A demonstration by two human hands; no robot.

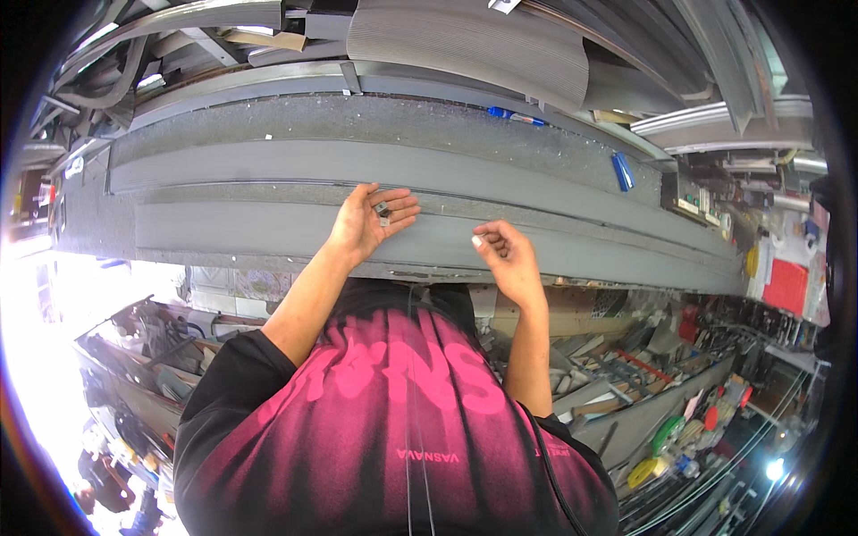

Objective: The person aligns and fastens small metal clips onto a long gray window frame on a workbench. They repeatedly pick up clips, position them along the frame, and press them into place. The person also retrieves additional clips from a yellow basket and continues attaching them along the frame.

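Observation:
My left hand (366, 221) is held palm up over the bench, its fingers stretched out. A few small pieces (382, 211), dark grey and light grey and blocky like little metal fittings, rest on its fingers. To the right, my right hand (508, 255) hovers with its fingers curled and the thumb close to the index finger. Whether something tiny is pinched there I cannot make out. Beneath both hands lie long flat grey strips (268, 225), one nearer and another grey strip (268, 163) farther back, running along the bench.
On the grey bench top (393, 119) lie a blue marker (516, 116) and a blue tool-like object (623, 171). Long profiles and a ribbed grey sheet (474, 49) are stacked behind. A bin of offcuts (617, 371) stands by my right side, a red item (786, 284) at the far right.

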